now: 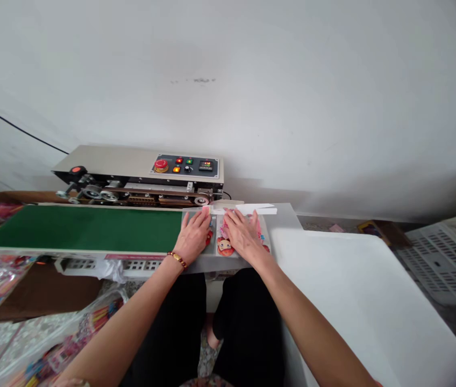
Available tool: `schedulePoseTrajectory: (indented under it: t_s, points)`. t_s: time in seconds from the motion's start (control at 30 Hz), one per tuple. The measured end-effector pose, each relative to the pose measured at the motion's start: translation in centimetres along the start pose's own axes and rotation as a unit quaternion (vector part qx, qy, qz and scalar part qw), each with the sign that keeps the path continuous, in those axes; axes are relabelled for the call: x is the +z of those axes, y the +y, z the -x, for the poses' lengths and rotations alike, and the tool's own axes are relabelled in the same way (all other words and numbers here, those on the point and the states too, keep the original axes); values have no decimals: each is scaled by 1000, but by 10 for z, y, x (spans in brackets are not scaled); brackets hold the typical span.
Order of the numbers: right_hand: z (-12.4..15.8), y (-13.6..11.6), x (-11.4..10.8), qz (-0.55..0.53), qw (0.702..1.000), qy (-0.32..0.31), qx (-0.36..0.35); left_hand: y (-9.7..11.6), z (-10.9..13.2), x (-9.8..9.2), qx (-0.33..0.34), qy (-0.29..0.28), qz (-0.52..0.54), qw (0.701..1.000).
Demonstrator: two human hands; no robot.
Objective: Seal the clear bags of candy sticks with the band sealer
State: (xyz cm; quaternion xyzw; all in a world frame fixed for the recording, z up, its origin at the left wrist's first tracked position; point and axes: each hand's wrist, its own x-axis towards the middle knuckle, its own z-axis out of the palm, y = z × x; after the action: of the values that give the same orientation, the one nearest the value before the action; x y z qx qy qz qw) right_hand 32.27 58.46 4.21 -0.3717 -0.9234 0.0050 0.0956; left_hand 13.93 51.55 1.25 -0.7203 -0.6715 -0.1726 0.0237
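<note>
My left hand (194,236), with a beaded bracelet (177,260) at its wrist, lies flat on a clear plastic packet (212,244) at the right end of the green conveyor belt (91,228). Its fingers stretch toward the packet's top edge, just below the band sealing machine (139,172). My right hand (245,234) rests with fingers spread on a second packet (225,247), printed with a red-haired cartoon figure. The two packets lie side by side. White strips (257,208) stand beyond my right fingertips. Both palms hide much of the packets.
A white tray (344,285) fills the right side, with a plastic crate (446,258) beyond it. At the left, a cardboard box (50,290) and a clear bag (75,336) hold colourful packed goods. The machine's control panel (186,166) is lit. A wall stands behind.
</note>
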Motion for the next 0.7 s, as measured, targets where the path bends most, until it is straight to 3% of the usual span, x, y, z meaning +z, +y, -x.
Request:
schedulePoseTrajectory:
  t_s: [0.17, 0.23, 0.3, 0.37, 0.43, 0.53, 0.6, 0.7]
  points:
    - [-27, -23, 10, -31, 999, -1, -14, -51, 21, -6, -48, 28, -12, 998]
    - [-36, -30, 12, -52, 998, -10, -18, -61, 27, -12, -86, 50, -27, 995]
    - [-40, -33, 9, -67, 998, -12, -9, -54, 27, -15, -91, 68, -27, 993]
    - [-34, -30, 1, -67, 998, -6, 9, -33, 22, -14, -37, 57, -1, 998]
    - [-19, -18, -7, -51, 998, -1, 29, -8, 14, -8, 25, 25, 26, 999]
    - [19, 10, -13, -11, 997, 3, 76, 17, 3, -1, 36, -2, 33, 999]
    - [43, 28, -11, 12, 993, 12, 121, 18, 1, 1, 23, -6, 32, 999]
    - [62, 38, -3, 21, 987, 9, 159, 0, 8, -1, 4, -11, 31, 999]
